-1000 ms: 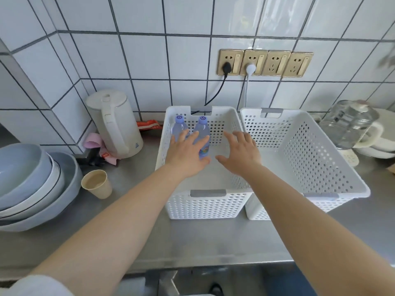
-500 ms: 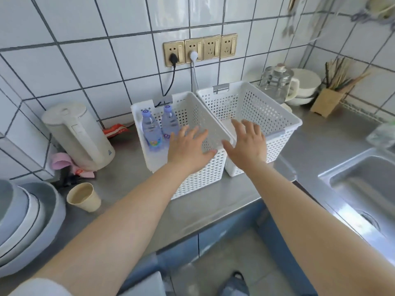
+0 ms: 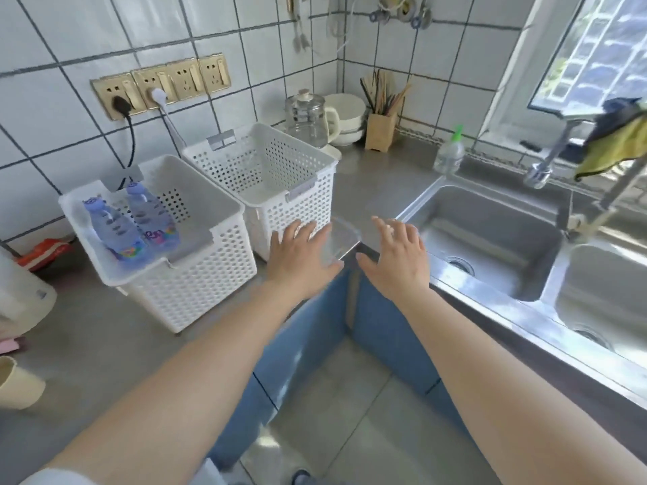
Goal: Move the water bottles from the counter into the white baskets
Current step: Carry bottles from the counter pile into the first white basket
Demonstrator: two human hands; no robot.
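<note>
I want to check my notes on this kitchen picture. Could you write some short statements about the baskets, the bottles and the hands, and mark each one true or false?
1. Two water bottles stand in the left basket. True.
2. The right basket holds one bottle. False: no bottle shows inside it.
3. The left hand grips a bottle. False: its fingers are spread and hold nothing.
4. The right hand is open and holds nothing. True.
5. Both baskets sit in the sink. False: they stand on the counter, left of the sink.
</note>
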